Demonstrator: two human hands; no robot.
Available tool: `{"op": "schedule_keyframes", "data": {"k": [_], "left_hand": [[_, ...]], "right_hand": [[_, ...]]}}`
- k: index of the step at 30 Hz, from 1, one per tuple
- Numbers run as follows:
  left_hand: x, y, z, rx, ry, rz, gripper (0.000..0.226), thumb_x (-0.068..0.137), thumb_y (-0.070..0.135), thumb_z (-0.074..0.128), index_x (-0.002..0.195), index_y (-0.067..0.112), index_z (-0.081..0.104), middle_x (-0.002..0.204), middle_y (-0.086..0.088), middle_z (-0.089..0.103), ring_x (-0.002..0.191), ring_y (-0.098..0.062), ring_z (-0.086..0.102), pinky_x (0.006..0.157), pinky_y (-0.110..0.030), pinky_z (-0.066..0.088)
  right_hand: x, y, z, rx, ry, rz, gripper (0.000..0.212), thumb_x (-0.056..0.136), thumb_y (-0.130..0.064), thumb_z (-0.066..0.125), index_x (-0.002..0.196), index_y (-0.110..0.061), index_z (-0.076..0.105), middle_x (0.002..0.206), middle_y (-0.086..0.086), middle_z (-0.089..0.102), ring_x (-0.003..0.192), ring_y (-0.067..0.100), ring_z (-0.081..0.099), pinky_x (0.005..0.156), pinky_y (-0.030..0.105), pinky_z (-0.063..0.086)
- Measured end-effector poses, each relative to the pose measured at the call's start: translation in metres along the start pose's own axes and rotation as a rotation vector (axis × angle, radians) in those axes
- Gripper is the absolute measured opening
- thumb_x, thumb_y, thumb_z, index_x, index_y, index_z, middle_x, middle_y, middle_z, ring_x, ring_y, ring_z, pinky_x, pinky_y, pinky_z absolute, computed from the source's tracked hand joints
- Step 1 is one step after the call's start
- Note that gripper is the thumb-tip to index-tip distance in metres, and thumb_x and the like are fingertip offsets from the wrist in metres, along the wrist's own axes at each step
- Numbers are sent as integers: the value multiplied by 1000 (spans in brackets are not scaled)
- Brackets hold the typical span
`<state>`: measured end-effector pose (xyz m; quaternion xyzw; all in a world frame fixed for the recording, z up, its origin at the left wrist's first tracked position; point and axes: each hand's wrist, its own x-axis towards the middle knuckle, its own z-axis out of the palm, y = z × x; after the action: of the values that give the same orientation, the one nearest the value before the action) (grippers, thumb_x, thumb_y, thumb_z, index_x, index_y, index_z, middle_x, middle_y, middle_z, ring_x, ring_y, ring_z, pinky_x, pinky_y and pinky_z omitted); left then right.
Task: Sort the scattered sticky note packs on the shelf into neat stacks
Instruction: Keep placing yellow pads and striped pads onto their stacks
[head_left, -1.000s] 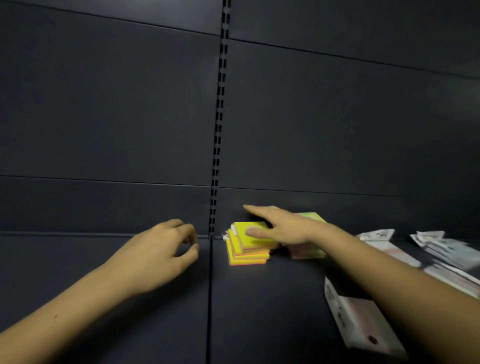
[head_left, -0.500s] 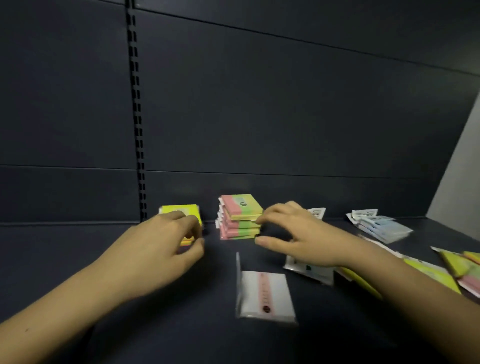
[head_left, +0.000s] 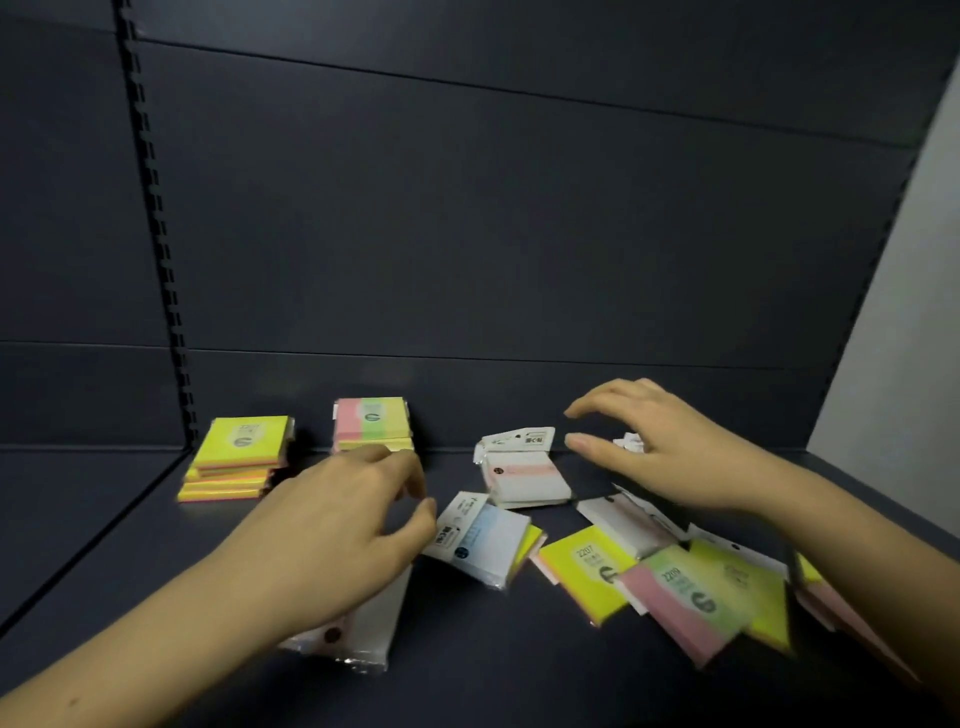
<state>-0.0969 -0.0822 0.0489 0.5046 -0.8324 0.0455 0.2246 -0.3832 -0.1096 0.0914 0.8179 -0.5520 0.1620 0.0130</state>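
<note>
Two stacks stand at the back left of the dark shelf: a yellow pack stack and a pink-green-yellow pack stack. Loose packs lie scattered to the right: a white pack with a pink band, a white-blue pack, a yellow pack and a pink-green pack. My left hand hovers with loosely curled fingers over a white pack, holding nothing. My right hand hangs spread above the scattered packs, empty.
The shelf floor is dark grey, with a slotted upright in the back wall at left. A pale side wall closes the right end. More packs lie under my right forearm.
The view has swung right, so both stacks now sit further left. My left hand left the yellow stack and came forward; my right hand lifted off the pink-green stack and moved right.
</note>
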Motion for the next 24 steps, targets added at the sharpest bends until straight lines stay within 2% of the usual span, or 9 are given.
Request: {"op": "schedule_keyframes", "data": {"k": [5, 9, 12, 16, 18, 20, 22, 24], "left_hand": [[11, 18, 20, 10, -45, 30, 54, 69, 67, 12, 97, 38, 47, 100, 17, 53, 93, -9, 54, 80, -37, 49], [17, 54, 43, 19, -104, 11, 51, 68, 66, 10, 96, 39, 43, 98, 17, 49, 88, -7, 50, 77, -34, 48], [26, 94, 63, -27, -135, 11, 51, 72, 68, 14, 102, 38, 43, 103, 20, 48, 99, -5, 49, 84, -33, 47], [41, 165, 91, -79, -179, 19, 60, 70, 72, 14, 119, 44, 34, 121, 26, 38, 114, 1, 38, 97, -25, 38], [52, 198, 108, -18, -150, 26, 69, 66, 70, 5, 126, 45, 28, 128, 22, 33, 118, -3, 34, 100, -26, 35], [59, 218, 130, 35, -151, -39, 72, 66, 70, 4, 131, 45, 23, 132, 18, 28, 123, -8, 30, 102, -30, 34], [65, 234, 144, 149, -187, -95, 65, 73, 70, 17, 128, 42, 38, 129, 11, 40, 119, -17, 42, 92, -40, 43], [65, 238, 150, 205, -175, -131, 50, 77, 67, 35, 108, 36, 60, 108, 3, 59, 94, -23, 60, 68, -41, 52]], "right_hand": [[-31, 30, 12, 5, 57, 58, 48, 90, -61, 41, 128, -35, 53, 126, -21, 48, 120, 1, 38, 96, 21, 31], [-53, 71, 25, 15, 33, 66, 52, 86, -67, 33, 126, -39, 51, 128, -25, 46, 123, 0, 36, 103, 28, 32], [-64, 115, 28, 26, 37, 79, 53, 84, -68, 28, 122, -39, 52, 124, -23, 49, 117, 5, 40, 103, 35, 35], [-75, 181, 24, 47, 56, 78, 56, 83, -69, 25, 119, -38, 54, 118, -24, 50, 112, 4, 43, 102, 35, 37], [-80, 211, 18, 55, 64, 78, 60, 81, -70, 24, 119, -37, 56, 117, -24, 51, 112, 4, 44, 102, 32, 37], [-86, 238, 13, 67, 68, 73, 62, 79, -69, 24, 118, -35, 58, 117, -23, 53, 112, 5, 44, 101, 31, 37], [-89, 262, 10, 76, 68, 59, 61, 79, -70, 25, 117, -35, 58, 117, -23, 53, 112, 5, 45, 101, 31, 37], [-92, 280, 7, 89, 55, 52, 61, 81, -73, 23, 117, -37, 57, 116, -25, 53, 111, 3, 46, 101, 29, 38]]}}
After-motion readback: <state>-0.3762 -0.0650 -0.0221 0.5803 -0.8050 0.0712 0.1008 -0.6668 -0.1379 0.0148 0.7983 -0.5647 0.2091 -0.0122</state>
